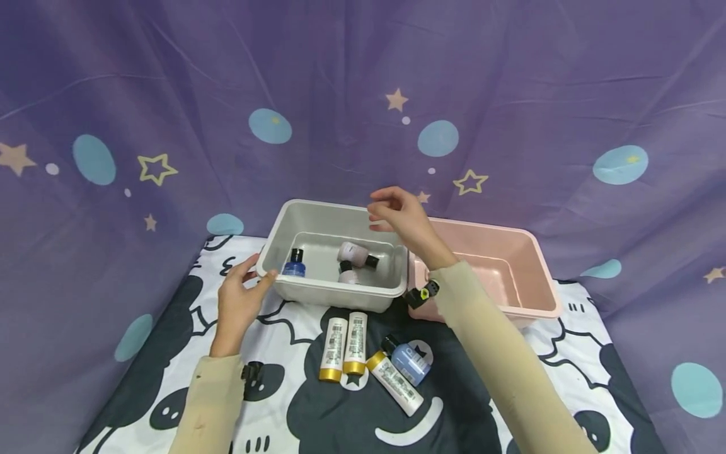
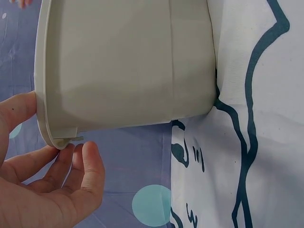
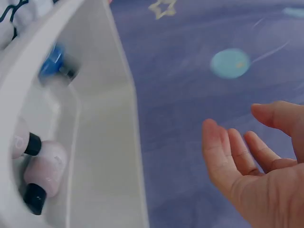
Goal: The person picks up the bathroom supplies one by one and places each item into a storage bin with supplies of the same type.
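Note:
My left hand (image 1: 241, 306) holds the left end of a grey plastic bin (image 1: 334, 289). In the left wrist view the thumb (image 2: 19, 109) lies against the rim and the fingers (image 2: 88, 175) reach the corner edge. Inside the bin lie a dark blue bottle (image 1: 294, 268) and two pale pink bottles, one (image 1: 353, 253) on its side, the other (image 1: 348, 275) partly hidden by the front wall. Over the bin's right back edge hangs my right hand (image 1: 403, 221), fingers loosely bent. The right wrist view shows nothing between its thumb and fingers.
A pink bin (image 1: 510, 252) stands against the grey bin's right side, partly behind my right forearm. On the cloth in front lie white tubes with gold caps, one (image 1: 333, 347) at the left, and a light blue bottle (image 1: 411, 364). A purple curtain (image 1: 340, 94) hangs behind.

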A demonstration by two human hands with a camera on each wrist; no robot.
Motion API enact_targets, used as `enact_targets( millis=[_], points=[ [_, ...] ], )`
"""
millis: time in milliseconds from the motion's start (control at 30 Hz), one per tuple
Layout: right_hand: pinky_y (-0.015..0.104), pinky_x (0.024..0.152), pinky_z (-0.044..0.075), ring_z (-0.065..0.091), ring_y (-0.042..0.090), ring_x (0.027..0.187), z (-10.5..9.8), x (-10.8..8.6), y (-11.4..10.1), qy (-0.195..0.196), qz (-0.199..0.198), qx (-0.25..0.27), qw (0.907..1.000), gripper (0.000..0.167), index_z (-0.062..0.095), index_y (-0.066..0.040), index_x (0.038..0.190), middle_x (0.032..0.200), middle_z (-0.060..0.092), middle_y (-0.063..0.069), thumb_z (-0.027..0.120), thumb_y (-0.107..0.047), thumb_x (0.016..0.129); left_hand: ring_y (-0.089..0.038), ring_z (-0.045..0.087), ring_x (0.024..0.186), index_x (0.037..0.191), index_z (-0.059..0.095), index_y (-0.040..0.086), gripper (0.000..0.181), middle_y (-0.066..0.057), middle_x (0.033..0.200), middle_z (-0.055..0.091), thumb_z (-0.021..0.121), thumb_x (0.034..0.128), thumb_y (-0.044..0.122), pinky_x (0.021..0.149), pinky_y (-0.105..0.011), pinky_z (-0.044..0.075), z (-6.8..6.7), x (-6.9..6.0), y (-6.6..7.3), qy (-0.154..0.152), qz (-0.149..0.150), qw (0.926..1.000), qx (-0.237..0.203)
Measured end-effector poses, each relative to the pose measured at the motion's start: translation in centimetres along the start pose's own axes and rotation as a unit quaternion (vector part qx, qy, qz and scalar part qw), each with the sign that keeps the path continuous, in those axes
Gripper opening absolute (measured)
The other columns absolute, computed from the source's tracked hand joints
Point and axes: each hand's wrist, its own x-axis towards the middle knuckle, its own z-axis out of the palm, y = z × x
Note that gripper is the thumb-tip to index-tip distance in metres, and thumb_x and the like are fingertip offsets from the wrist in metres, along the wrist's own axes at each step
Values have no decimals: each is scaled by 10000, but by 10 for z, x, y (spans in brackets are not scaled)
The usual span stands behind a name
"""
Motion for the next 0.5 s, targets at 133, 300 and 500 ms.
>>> enact_targets(
  millis=[133, 300, 500],
  points=[
    [444, 817, 576, 640, 378, 955, -7, -35, -10, -122, -402, -362, 9985, 312, 566, 65, 1264, 1068, 630, 197, 624, -22, 970, -338, 539, 1222, 1457, 518, 55, 613, -191, 1426, 500, 717, 942, 320, 908, -472, 508, -1, 0, 2, 11, -3, 10000, 19],
    [430, 809, 579, 631, 421, 1012, -19, -74, -13, -106, -632, -745, 9952, 305, 582, 28, 1264, 1125, 618, 249, 639, -56, 976, -333, 544, 1219, 1458, 517, 56, 615, -191, 1433, 496, 719, 941, 319, 905, -467, 505, -1, 0, 1, 4, 1, 10000, 62],
    [436, 789, 582, 667, 309, 951, -33, -110, -5, 25, -685, -849, 9940, 329, 561, 85, 1271, 1120, 605, 290, 639, -13, 967, -333, 554, 1205, 1456, 520, 54, 631, -195, 1424, 503, 712, 942, 365, 886, -458, 505, -1, 0, 0, 14, 54, 9999, 120]
  ],
)
